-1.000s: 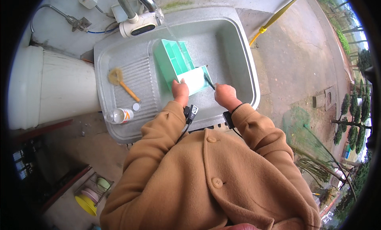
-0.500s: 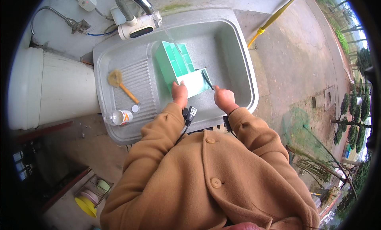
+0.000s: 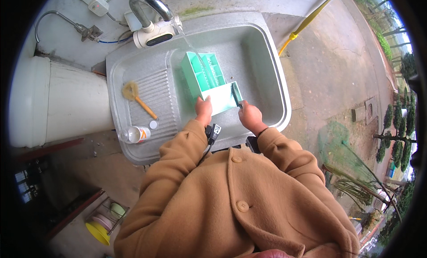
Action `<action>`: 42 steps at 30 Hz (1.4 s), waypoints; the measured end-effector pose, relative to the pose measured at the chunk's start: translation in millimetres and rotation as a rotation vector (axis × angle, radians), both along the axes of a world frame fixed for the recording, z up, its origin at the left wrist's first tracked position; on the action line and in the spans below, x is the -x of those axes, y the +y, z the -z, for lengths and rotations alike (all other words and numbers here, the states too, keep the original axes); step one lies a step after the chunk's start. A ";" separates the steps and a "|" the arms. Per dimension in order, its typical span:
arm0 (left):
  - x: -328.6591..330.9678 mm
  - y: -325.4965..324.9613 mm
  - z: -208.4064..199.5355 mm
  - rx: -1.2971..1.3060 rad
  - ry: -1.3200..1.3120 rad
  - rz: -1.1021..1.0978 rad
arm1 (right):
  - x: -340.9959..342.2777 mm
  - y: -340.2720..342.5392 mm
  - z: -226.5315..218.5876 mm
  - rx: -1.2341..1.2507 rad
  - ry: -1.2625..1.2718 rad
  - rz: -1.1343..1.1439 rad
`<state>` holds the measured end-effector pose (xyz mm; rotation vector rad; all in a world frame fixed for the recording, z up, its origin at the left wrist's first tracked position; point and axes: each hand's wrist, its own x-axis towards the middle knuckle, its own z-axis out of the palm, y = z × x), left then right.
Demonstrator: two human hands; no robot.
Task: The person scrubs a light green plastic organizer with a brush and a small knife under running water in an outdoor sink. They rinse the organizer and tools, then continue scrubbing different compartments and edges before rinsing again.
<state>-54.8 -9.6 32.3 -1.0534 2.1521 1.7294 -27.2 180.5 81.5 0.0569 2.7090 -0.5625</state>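
Observation:
A mint-green and white compartment organizer (image 3: pixel 218 99) is tilted in the grey sink (image 3: pixel 251 49), its open compartments toward the tap. My left hand (image 3: pixel 203 110) grips its near left corner, thumb on the white panel. In my closed right hand (image 3: pixel 251 116) is a slim dark brush-like tool (image 3: pixel 235 94), its far end inside the right-hand section of the organizer; its tip is hard to make out. Water (image 3: pixel 189 43) runs from the tap (image 3: pixel 153 34) into the compartments.
On the ribbed drainboard at left lie a wooden-handled pot brush (image 3: pixel 144 107), a clear bottle (image 3: pixel 134 135) and a white cap (image 3: pixel 153 125). A large white bucket (image 3: pixel 75 102) stands left of the sink. Beyond its right rim leans a yellow pole (image 3: pixel 291 37).
The organizer has shifted slightly right and nearer, and its compartments now tilt differently under the water. The dark tool has moved along the right-hand section, with my right hand closer to its edge.

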 end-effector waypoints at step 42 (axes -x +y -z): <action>-23.9 -38.0 -14.3 0.850 0.746 0.999 | -25.7 80.5 -6.2 0.863 -0.237 0.745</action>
